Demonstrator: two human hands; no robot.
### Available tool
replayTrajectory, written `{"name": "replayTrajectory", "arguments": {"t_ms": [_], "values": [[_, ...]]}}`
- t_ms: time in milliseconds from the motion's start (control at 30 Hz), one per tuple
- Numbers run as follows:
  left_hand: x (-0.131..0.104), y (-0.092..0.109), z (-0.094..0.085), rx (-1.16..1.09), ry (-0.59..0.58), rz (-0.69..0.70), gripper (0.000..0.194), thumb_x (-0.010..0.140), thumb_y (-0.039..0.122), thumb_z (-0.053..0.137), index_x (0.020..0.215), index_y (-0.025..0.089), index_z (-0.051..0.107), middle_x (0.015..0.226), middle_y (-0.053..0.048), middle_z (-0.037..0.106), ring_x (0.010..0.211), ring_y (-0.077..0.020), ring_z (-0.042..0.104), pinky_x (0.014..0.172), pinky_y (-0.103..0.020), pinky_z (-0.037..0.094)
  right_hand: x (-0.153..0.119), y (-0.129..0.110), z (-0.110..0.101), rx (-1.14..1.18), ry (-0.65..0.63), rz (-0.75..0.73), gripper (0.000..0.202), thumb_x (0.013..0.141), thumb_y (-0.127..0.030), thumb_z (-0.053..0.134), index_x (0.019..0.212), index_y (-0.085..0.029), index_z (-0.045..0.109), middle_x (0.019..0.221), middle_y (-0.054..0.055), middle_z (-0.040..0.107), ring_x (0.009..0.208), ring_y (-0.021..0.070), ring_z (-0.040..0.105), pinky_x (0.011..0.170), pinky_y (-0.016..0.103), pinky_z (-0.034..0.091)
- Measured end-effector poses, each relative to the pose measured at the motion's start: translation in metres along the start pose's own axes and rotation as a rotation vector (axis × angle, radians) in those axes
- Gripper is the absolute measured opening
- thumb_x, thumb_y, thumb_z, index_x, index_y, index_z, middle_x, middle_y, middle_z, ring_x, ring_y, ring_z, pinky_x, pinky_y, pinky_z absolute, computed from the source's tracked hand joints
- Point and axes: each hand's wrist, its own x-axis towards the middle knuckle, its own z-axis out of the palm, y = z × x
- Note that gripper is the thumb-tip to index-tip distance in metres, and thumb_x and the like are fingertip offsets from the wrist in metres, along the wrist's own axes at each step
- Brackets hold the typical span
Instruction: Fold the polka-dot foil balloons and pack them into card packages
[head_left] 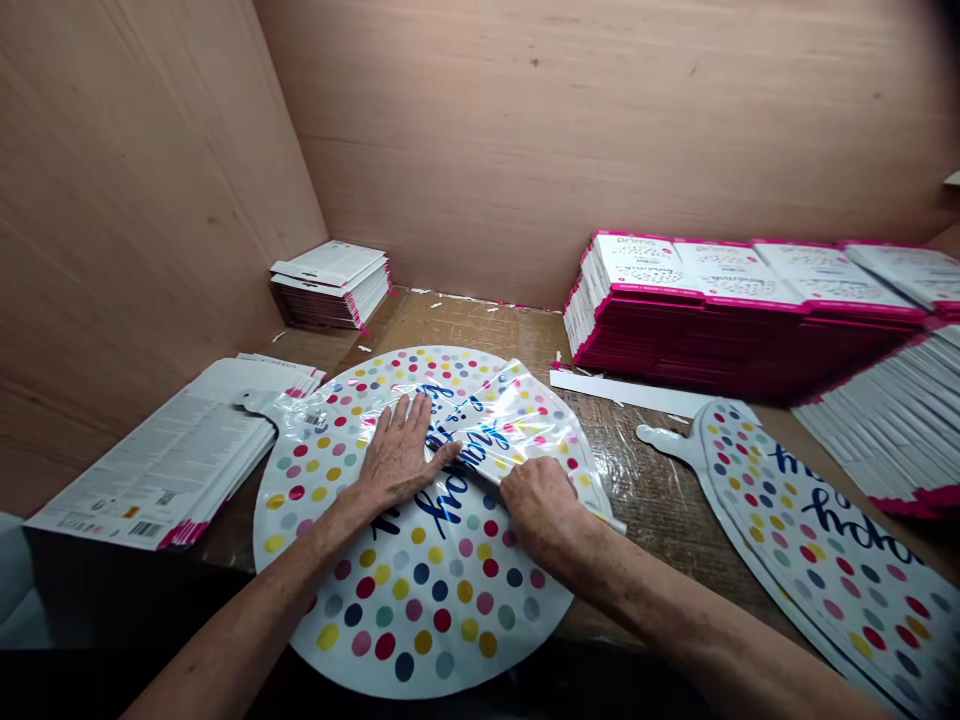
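Observation:
A round white foil balloon (405, 600), flat, with coloured dots and blue lettering, lies on the table and overhangs its front edge. My left hand (405, 455) rests flat on its upper middle, fingers apart. My right hand (544, 505), to the right, is closed round a raised fold of the balloon, which creases the foil from the middle toward the right edge. Whether anything else is inside that fist is hidden. The balloon's tail (262, 402) points left over a stack of printed cards (172, 450).
More dotted balloons (817, 550) lie at the right. Stacks of pink-edged packs (697, 320) stand at the back right, with fanned cards (892, 410) before them. A smaller stack (337, 280) sits back left. A white strip (622, 390) lies behind. Wooden panels (480, 130) enclose the table.

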Motion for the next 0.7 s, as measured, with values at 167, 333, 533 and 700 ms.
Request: {"name": "replayTrajectory", "arguments": {"t_ms": [167, 333, 533, 700], "values": [[-0.040, 0.047, -0.024, -0.638, 0.041, -0.426, 0.071, 0.085, 0.070, 0.042, 0.125, 0.013, 0.057, 0.120, -0.017, 0.068, 0.109, -0.0314, 0.065, 0.091, -0.045, 0.053, -0.025, -0.021, -0.022, -0.027, -0.033, 0.170, 0.024, 0.072, -0.011, 0.074, 0.097, -0.012, 0.070, 0.085, 0.017, 0.071, 0.076, 0.0286, 0.070, 0.065, 0.035, 0.055], [-0.059, 0.073, -0.021, -1.251, -0.076, -0.531, 0.058, 0.076, 0.056, 0.068, 0.115, 0.013, 0.060, 0.095, -0.010, 0.074, 0.086, -0.0247, 0.070, 0.075, -0.035, 0.057, -0.049, -0.023, 0.002, 0.335, 0.249, -0.169, 0.063, 0.088, -0.041, 0.065, 0.138, -0.009, 0.044, 0.108, 0.017, 0.070, 0.095, 0.0261, 0.069, 0.079, 0.035, 0.055], [-0.060, 0.031, -0.032, -1.397, -0.340, -0.583, 0.049, 0.065, 0.045, 0.080, 0.099, 0.012, 0.066, 0.088, -0.013, 0.074, 0.085, -0.0285, 0.070, 0.074, -0.037, 0.057, -0.046, 0.025, 0.048, 0.269, 0.614, -0.537, 0.066, 0.091, -0.034, 0.056, 0.148, -0.009, 0.032, 0.149, 0.025, 0.041, 0.140, 0.0311, 0.037, 0.111, 0.051, 0.034], [-0.079, 0.007, -0.038, -0.551, 0.054, -0.326, 0.040, 0.085, 0.040, 0.055, 0.116, 0.016, 0.063, 0.103, -0.012, 0.072, 0.103, -0.0315, 0.067, 0.090, -0.049, 0.054, -0.026, 0.039, 0.054, 0.247, 0.530, -0.532, 0.040, 0.092, -0.016, 0.045, 0.129, -0.018, 0.058, 0.131, 0.014, 0.062, 0.118, 0.0230, 0.059, 0.098, 0.038, 0.047]]}}
